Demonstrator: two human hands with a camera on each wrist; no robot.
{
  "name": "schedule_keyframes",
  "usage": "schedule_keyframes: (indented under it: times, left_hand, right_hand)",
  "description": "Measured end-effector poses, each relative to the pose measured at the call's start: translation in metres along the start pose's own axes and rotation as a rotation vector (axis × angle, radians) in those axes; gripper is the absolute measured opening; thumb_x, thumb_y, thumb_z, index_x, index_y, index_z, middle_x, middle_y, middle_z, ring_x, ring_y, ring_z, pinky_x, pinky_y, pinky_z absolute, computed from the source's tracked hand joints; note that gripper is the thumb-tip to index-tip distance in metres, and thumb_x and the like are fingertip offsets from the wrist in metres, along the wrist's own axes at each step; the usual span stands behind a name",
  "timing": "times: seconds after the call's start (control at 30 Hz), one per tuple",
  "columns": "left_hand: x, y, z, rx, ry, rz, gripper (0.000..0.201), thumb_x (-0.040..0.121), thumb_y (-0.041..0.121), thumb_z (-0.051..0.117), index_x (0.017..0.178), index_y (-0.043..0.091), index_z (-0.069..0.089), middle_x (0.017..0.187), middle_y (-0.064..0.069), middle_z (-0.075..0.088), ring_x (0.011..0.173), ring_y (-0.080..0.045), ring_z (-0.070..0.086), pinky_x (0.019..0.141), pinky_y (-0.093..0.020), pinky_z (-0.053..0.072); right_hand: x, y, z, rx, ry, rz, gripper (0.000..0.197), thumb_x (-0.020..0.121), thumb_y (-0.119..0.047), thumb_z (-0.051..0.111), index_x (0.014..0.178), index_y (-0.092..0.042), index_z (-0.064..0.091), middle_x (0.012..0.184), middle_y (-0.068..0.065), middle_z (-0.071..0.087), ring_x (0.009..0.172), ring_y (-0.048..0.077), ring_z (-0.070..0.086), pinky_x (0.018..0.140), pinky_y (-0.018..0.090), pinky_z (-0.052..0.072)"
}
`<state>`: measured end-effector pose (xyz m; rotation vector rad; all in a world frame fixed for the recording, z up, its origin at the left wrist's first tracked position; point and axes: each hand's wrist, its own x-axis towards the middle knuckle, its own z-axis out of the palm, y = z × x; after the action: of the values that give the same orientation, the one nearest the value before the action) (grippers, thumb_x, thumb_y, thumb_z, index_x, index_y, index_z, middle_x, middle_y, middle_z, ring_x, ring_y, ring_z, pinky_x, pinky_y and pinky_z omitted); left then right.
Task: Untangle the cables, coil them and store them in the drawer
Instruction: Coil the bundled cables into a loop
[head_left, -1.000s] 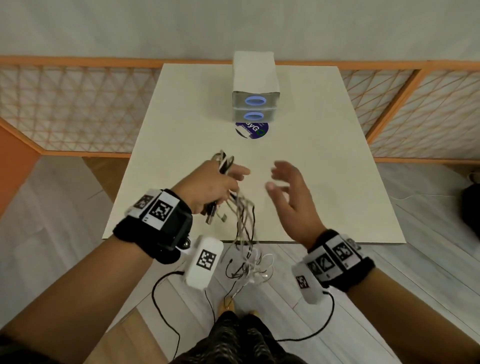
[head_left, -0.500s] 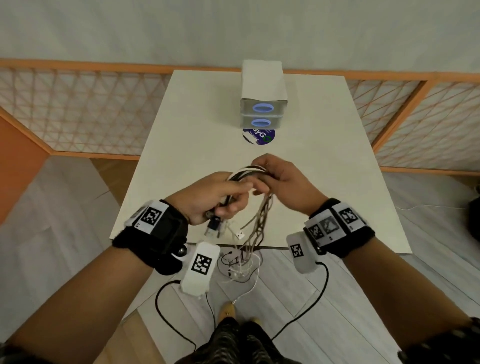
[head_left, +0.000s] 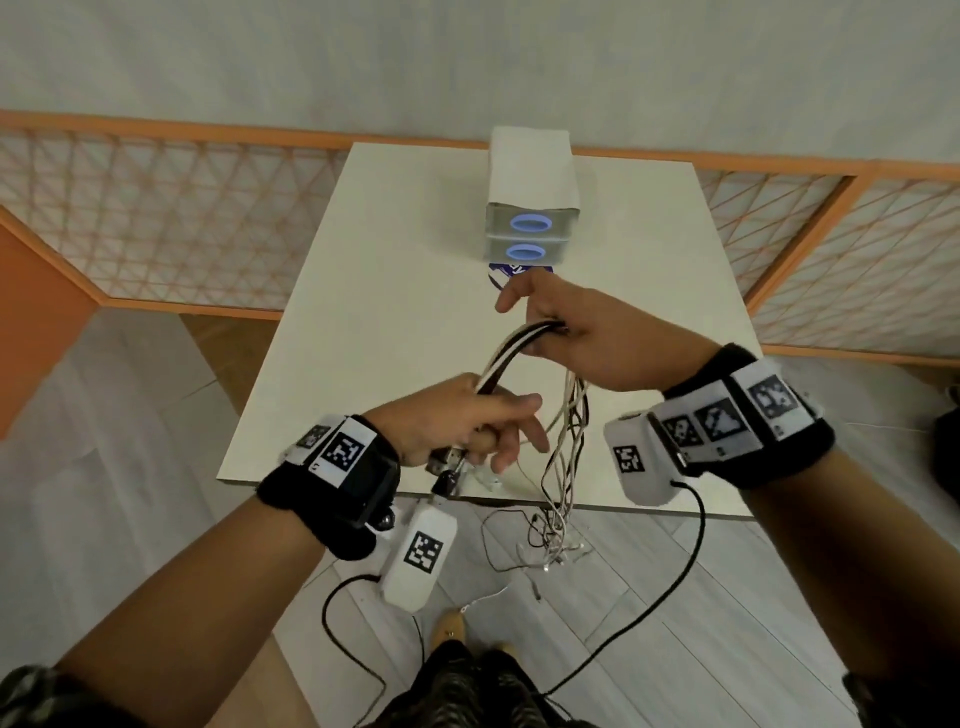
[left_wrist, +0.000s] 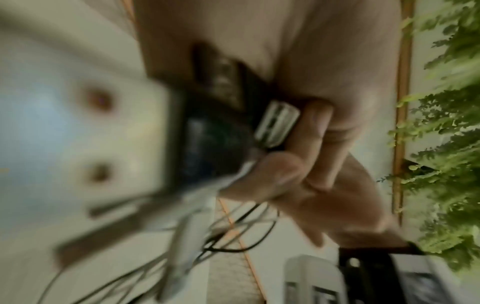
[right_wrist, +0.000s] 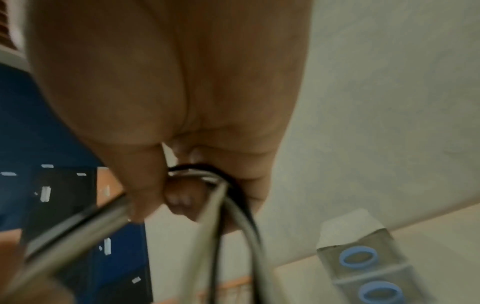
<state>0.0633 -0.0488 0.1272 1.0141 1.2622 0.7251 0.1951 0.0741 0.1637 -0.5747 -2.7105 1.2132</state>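
Note:
A bundle of black and white cables (head_left: 563, 436) hangs between both hands, above the table's near edge. My left hand (head_left: 467, 423) grips the plug ends, with USB plugs (head_left: 451, 465) sticking out below the fist. In the left wrist view a silver plug (left_wrist: 276, 125) sits in the curled fingers. My right hand (head_left: 576, 332) grips a loop of the cables (right_wrist: 226, 197), held higher and farther back. The loose ends dangle in a tangle (head_left: 553, 540) below the table edge. A small white drawer unit (head_left: 531, 208) with two blue ring handles stands at the table's far side, both drawers closed.
The white table (head_left: 395, 291) holds a round blue sticker (head_left: 506, 271) just in front of the drawer unit. Orange-framed lattice panels (head_left: 156, 228) fence the table on the left, the right and behind. Black sensor leads hang from both wrists.
My right hand came in, took hold of the cable loop beside the left hand, and has pulled it up and away toward the drawer unit. The left hand kept its hold on the plug ends.

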Motion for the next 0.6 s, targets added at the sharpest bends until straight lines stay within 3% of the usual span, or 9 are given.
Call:
schedule_keyframes:
  times: [0.13, 0.17, 0.23, 0.3, 0.37, 0.43, 0.5, 0.53, 0.6]
  left_hand:
    - [-0.003, 0.006, 0.004, -0.414, -0.029, 0.199, 0.036, 0.093, 0.028, 0.040, 0.101, 0.019, 0.074, 0.073, -0.002, 0.071, 0.036, 0.000, 0.040, 0.046, -0.016, 0.042]
    - [-0.005, 0.009, 0.006, -0.568, -0.032, 0.259, 0.035, 0.091, 0.021, 0.041, 0.108, 0.020, 0.071, 0.089, -0.002, 0.074, 0.046, -0.001, 0.054, 0.050, -0.017, 0.048]
    - [-0.006, 0.010, 0.008, -0.850, 0.000, 0.419, 0.047, 0.086, -0.001, 0.039, 0.124, 0.018, 0.062, 0.125, -0.002, 0.064, 0.093, -0.012, 0.069, 0.071, -0.020, 0.057]
    - [-0.006, 0.007, 0.006, -1.024, 0.171, 0.524, 0.065, 0.079, -0.015, 0.029, 0.137, 0.009, 0.046, 0.143, -0.004, 0.049, 0.127, -0.021, 0.052, 0.094, -0.026, 0.051]
    - [-0.001, -0.001, -0.007, -1.126, 0.461, 0.489, 0.068, 0.079, -0.020, 0.022, 0.138, 0.005, 0.044, 0.146, -0.005, 0.045, 0.131, -0.021, 0.046, 0.096, -0.028, 0.050]
    - [0.002, -0.018, -0.026, -1.076, 0.695, 0.438, 0.066, 0.083, -0.021, 0.025, 0.138, 0.009, 0.045, 0.138, 0.001, 0.050, 0.122, -0.010, 0.050, 0.088, -0.022, 0.052]
    - [0.003, -0.037, -0.039, -0.795, 0.786, 0.351, 0.066, 0.088, -0.018, 0.031, 0.143, 0.018, 0.038, 0.121, 0.007, 0.050, 0.091, 0.008, 0.055, 0.072, -0.010, 0.047]
    - [0.003, -0.045, -0.041, -0.572, 0.785, 0.277, 0.067, 0.091, -0.016, 0.032, 0.146, 0.022, 0.032, 0.129, 0.008, 0.043, 0.086, 0.014, 0.053, 0.066, -0.004, 0.043]
    - [0.006, -0.059, -0.041, -0.092, 0.678, 0.188, 0.076, 0.090, -0.018, 0.035, 0.150, 0.024, 0.017, 0.157, 0.014, 0.005, 0.122, 0.013, 0.039, 0.075, 0.001, 0.041]
  right_hand:
    - [-0.003, 0.024, 0.030, 0.143, 0.113, 0.002, 0.022, 0.092, -0.015, 0.048, 0.112, -0.006, 0.050, 0.087, 0.004, 0.059, 0.077, 0.015, 0.057, 0.068, 0.027, 0.047]
    - [-0.007, 0.031, 0.043, 0.213, 0.121, 0.062, 0.022, 0.092, -0.014, 0.047, 0.111, -0.004, 0.050, 0.093, 0.013, 0.060, 0.084, 0.027, 0.058, 0.072, 0.034, 0.050]
    - [-0.017, 0.048, 0.068, 0.294, 0.120, 0.186, 0.022, 0.091, -0.021, 0.044, 0.108, -0.008, 0.050, 0.094, 0.032, 0.057, 0.078, 0.041, 0.055, 0.073, 0.048, 0.051]
    - [-0.026, 0.056, 0.083, 0.258, 0.093, 0.232, 0.011, 0.091, -0.026, 0.043, 0.100, -0.025, 0.049, 0.082, 0.020, 0.059, 0.065, 0.029, 0.056, 0.072, 0.051, 0.054]
    - [-0.032, 0.056, 0.085, 0.202, 0.052, 0.293, 0.006, 0.096, -0.022, 0.044, 0.098, -0.026, 0.048, 0.080, 0.007, 0.057, 0.061, 0.018, 0.057, 0.066, 0.035, 0.056]
    - [-0.035, 0.057, 0.080, 0.125, 0.057, 0.288, 0.010, 0.096, -0.022, 0.046, 0.106, -0.021, 0.050, 0.076, 0.000, 0.056, 0.062, 0.015, 0.056, 0.062, 0.031, 0.052]
    - [-0.036, 0.053, 0.074, 0.022, 0.060, 0.233, 0.017, 0.097, -0.020, 0.045, 0.112, -0.018, 0.053, 0.071, -0.004, 0.054, 0.059, 0.012, 0.050, 0.059, 0.025, 0.045]
    - [-0.034, 0.050, 0.071, -0.007, 0.063, 0.197, 0.018, 0.098, -0.019, 0.043, 0.113, -0.017, 0.053, 0.070, -0.007, 0.052, 0.056, 0.007, 0.046, 0.055, 0.018, 0.040]
    - [-0.028, 0.041, 0.069, -0.066, 0.066, 0.105, 0.021, 0.098, -0.014, 0.042, 0.115, -0.014, 0.055, 0.074, -0.008, 0.054, 0.059, 0.004, 0.046, 0.058, 0.016, 0.035]
